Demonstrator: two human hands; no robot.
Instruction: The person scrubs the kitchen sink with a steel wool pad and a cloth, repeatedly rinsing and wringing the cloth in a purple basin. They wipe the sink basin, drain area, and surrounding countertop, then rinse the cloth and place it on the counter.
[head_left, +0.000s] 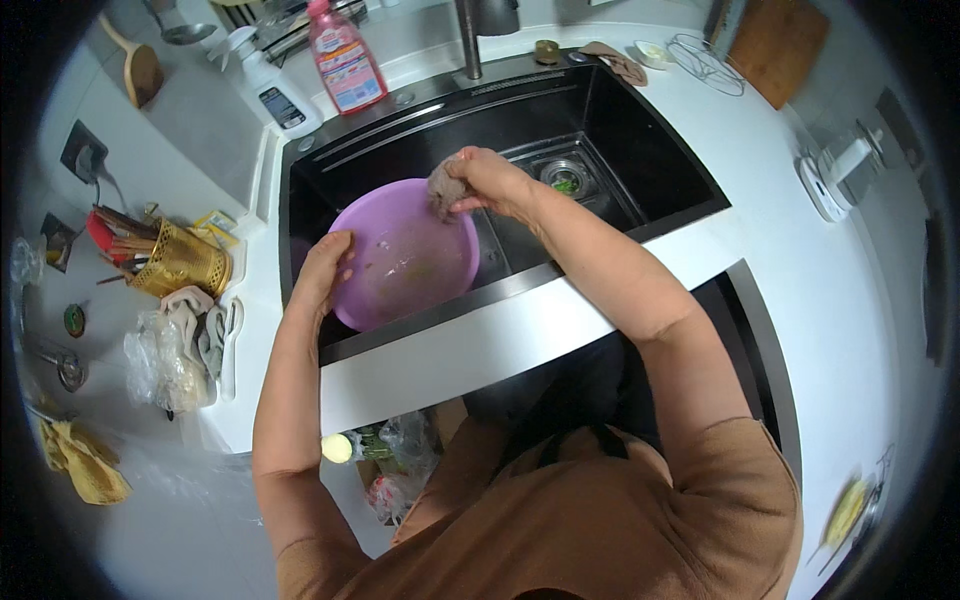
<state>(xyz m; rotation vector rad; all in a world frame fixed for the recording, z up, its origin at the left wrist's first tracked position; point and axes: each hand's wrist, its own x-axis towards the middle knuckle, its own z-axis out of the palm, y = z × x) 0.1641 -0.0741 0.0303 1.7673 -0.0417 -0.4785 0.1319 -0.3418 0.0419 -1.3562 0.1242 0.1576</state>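
A purple plastic basin (420, 262) stands in the left part of a black sink (637, 142), with murky liquid or residue on its bottom. My left hand (324, 270) grips the basin's left rim. In my right hand (491, 180) is a bunched greyish-brown cloth (447, 189), held at the basin's far right rim. Whether the cloth presses on the rim or hangs just above it I cannot tell. Right of the basin, green scraps lie in the sink drain (564, 180).
Behind the sink are a white spray bottle (274, 94), a red detergent bottle (349, 64) and the faucet (469, 41). A gold utensil holder (184, 259) and cloths (187, 322) sit at left. At right are a brown cloth (619, 64), a wire rack (705, 64) and a glass-bowled appliance (836, 176).
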